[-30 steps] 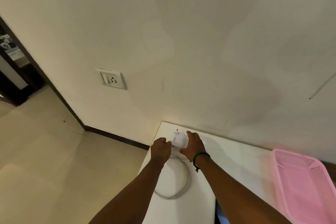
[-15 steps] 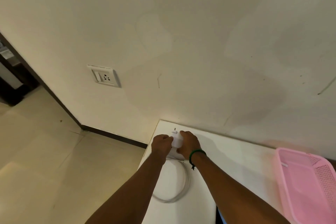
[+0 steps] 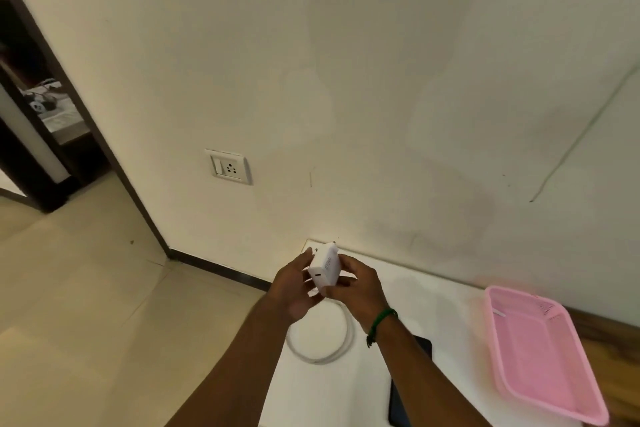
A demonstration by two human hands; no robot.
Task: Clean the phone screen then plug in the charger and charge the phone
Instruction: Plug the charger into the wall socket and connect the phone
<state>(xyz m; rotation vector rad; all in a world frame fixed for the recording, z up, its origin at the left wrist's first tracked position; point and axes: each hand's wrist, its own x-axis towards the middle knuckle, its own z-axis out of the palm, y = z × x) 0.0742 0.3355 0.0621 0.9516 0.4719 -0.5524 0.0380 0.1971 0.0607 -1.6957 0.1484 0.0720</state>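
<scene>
Both hands hold a white charger brick (image 3: pixel 325 268) lifted above the far left corner of the white table (image 3: pixel 433 302). My left hand (image 3: pixel 294 288) cups its left side, fingers curled round it. My right hand (image 3: pixel 356 288), with a green band on the wrist, grips its right side. The brick's port faces me and its pins point up toward the wall. A white cable (image 3: pixel 320 333) lies coiled on the table under my hands. The dark phone (image 3: pixel 405 388) lies flat beneath my right forearm, partly hidden. A wall socket (image 3: pixel 229 167) with a switch sits up and left.
A pink plastic basket (image 3: pixel 540 354) stands on the table's right side. The wall runs right behind the table. Tiled floor (image 3: pixel 86 305) lies to the left, with a dark doorway (image 3: pixel 31 107) at far left.
The charger brick has come up off the table and turned so its port faces me. Both hands rose with it, and the phone has come into view.
</scene>
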